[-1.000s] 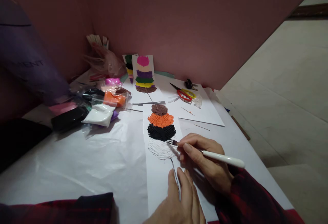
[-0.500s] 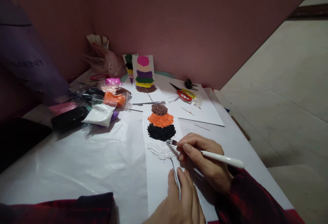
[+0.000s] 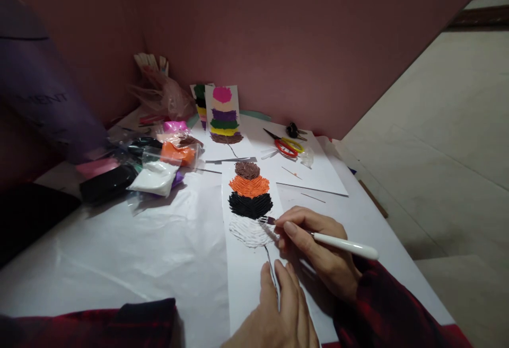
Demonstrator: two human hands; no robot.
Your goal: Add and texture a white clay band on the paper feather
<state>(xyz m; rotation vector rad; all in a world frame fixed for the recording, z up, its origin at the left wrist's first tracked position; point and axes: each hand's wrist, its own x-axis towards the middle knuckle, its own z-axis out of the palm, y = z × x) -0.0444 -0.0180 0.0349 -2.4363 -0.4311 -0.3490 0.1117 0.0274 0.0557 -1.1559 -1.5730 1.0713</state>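
My right hand is closed round a small fork with a white handle. Its tines rest at the upper right of the white clay band, just under the black band. Above these lie an orange band and a brown band, all with grooved texture, on a white card. A thin dark stem line runs down from the white band. My left hand lies flat on the card's lower part, fingers stretched beside and over the stem.
Bags of coloured clay are piled at the left. A finished-looking striped card leans at the back, another partly behind it. Red and yellow scissors, keys and a thin needle-like stick lie to the right. A pink wall stands behind.
Almost nothing differs. The fork and my right hand have shifted very slightly; the tines stay at the white band's upper edge. My left hand holds its place.
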